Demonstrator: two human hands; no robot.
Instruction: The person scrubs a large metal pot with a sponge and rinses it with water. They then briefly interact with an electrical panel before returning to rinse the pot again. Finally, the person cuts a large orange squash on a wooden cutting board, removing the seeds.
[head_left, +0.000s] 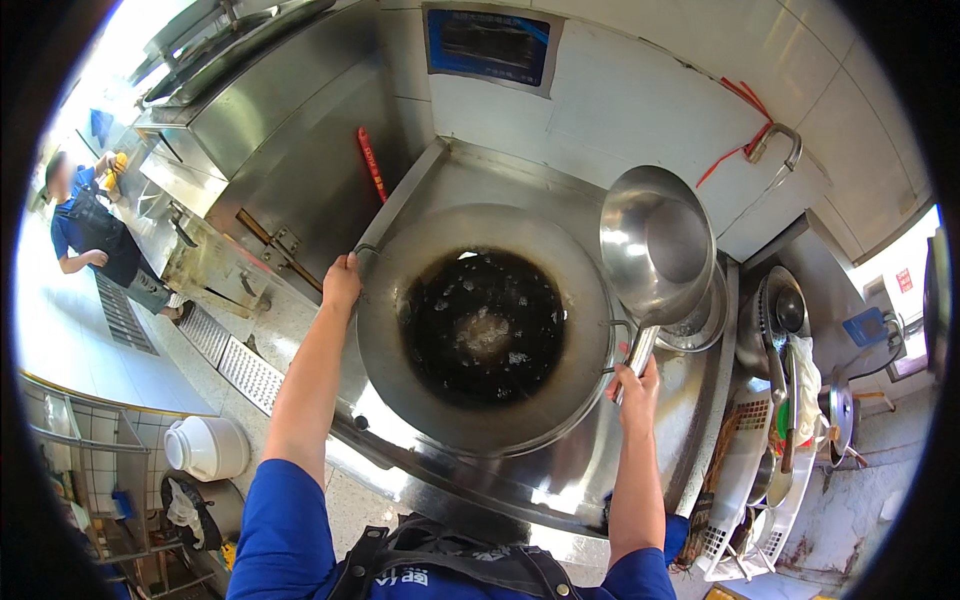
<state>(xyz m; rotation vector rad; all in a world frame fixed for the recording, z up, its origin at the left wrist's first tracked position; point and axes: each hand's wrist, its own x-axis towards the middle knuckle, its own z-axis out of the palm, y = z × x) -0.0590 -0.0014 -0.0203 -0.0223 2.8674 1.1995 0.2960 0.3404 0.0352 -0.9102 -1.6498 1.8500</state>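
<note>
Before me a large metal wok (427, 442) sits on a stainless steel range (480, 480). Dark liquid (435, 337) with bubbles and a paler foamy patch at its middle lies in it. My left hand (343, 282) is closed at the wok's left loop handle (366, 248). In my right hand (636, 386) is the handle of a big, deep stainless steel ladle-like pan (660, 240), whose bowl tilts up beyond the wok's right rim. The wok's right loop handle (619, 330) is close to that hand; whether the fingers also touch it, I cannot tell.
Behind the pan stands a metal basin (716, 322), partly hidden. A faucet (784, 142) with red ties is on the tiled wall. At right, a white plastic rack (739, 517) holds utensils. A white plastic jug (214, 448) sits on the left. Another person (94, 225) stands farther left.
</note>
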